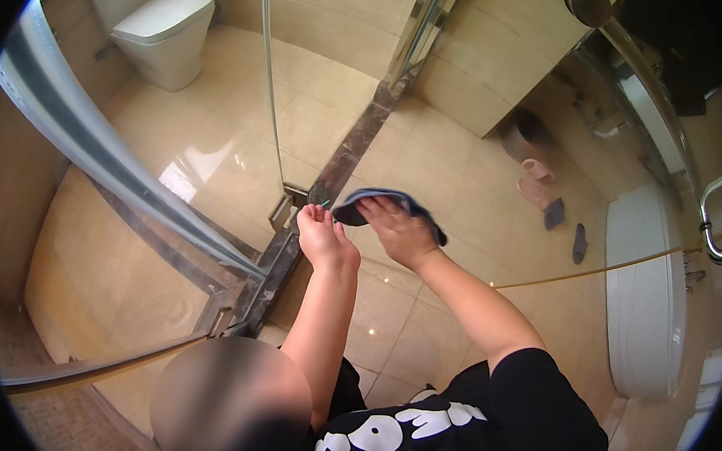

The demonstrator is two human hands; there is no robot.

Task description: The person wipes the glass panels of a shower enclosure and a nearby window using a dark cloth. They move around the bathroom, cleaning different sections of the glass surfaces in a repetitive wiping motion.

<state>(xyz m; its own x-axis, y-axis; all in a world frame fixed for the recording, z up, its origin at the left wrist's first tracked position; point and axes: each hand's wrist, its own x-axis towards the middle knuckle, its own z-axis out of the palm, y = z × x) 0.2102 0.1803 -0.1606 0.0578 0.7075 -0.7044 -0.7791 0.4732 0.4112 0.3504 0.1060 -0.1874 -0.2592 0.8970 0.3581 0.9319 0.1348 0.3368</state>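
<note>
Around the middle of the head view, my right hand (397, 229) lies on a dark blue-grey cloth (365, 196), its fingers spread over the folds. Just left of the cloth is my left hand (323, 235), palm turned up and fingers curled, near the metal hinge (282, 212) of a glass door. A small teal item (325, 203) shows by its fingertips; whether the fingers grip it cannot be told. Below both hands run a dark marble threshold (354, 142) and beige floor tiles. Part of the cloth is hidden under my right hand.
A white toilet (167, 36) stands at the upper left. At the right are a white bathtub (644, 291), a chrome door handle (715, 220) and pink slippers (530, 191) beside dark ones (579, 243). A glass panel edge (271, 78) rises near my left hand.
</note>
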